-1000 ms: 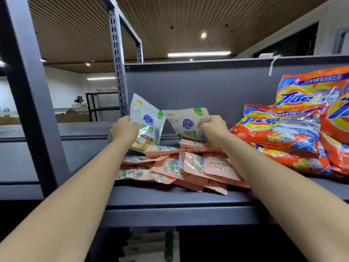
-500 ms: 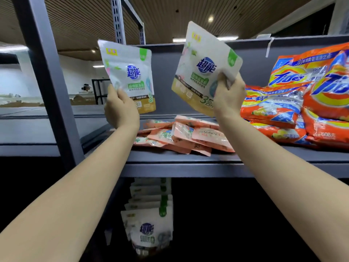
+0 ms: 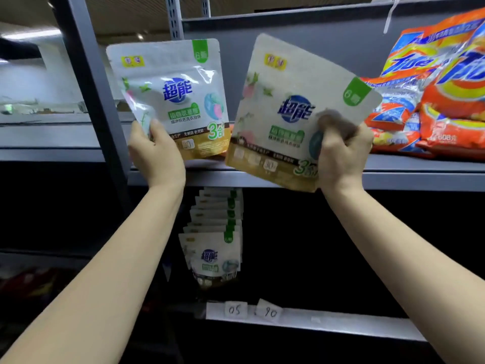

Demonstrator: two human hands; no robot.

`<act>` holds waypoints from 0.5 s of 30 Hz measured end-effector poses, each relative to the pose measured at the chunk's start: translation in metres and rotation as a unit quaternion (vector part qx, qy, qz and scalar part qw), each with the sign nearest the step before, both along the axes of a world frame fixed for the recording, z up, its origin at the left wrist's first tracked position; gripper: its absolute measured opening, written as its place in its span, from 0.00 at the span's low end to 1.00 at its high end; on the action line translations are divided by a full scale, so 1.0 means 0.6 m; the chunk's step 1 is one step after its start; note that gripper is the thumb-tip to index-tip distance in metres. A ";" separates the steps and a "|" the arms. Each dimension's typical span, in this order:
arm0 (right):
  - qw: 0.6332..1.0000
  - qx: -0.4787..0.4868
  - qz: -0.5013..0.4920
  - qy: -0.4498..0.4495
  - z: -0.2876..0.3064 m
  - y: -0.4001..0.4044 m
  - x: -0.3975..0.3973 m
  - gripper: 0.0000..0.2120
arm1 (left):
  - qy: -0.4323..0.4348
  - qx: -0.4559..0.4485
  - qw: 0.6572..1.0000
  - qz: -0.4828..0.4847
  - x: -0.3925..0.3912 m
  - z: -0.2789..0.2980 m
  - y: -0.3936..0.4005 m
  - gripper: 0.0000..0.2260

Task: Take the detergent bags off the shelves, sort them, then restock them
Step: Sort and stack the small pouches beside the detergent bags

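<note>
Now both white pouches have been lifted off the shelf [image 3: 262,177]: the left pouch [image 3: 170,98] is pinched at its lower corner by the left hand [image 3: 154,156], the right pouch [image 3: 294,111] likewise by the right hand [image 3: 341,153]. Sorting onto the row of matching pouches [image 3: 215,232], below both grips, seems next.

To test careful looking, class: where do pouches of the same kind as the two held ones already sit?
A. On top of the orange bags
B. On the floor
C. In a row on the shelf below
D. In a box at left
C: a row of matching white pouches stands on the lower shelf, under the pouch in the left hand.
</note>
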State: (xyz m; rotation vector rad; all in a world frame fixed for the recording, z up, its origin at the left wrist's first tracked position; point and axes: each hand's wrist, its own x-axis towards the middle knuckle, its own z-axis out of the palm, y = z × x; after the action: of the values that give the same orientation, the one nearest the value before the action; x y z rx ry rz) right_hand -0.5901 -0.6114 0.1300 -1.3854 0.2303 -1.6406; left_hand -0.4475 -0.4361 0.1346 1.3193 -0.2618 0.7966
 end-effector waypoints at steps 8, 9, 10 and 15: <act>0.986 -0.028 0.007 0.163 -0.146 0.036 -0.023 0.05 | 0.029 -0.068 0.996 -0.046 -0.022 -0.083 0.062 0.10; 0.983 -0.045 0.011 0.180 -0.164 0.042 -0.024 0.07 | 0.038 -0.064 0.996 -0.054 -0.023 -0.097 0.068 0.10; 0.977 -0.065 0.011 0.202 -0.184 0.047 -0.023 0.10 | 0.047 -0.055 0.996 -0.061 -0.021 -0.114 0.075 0.09; 0.926 -0.069 0.009 0.370 -0.276 0.057 -0.004 0.10 | 0.103 -0.018 0.988 -0.115 -0.029 -0.199 0.103 0.16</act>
State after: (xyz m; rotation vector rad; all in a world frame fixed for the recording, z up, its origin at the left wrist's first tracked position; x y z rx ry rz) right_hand -0.5923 -0.5772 -0.0354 -2.0684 0.5393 -1.0611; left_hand -0.4646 -0.3744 0.0150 1.2988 -0.2298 0.4650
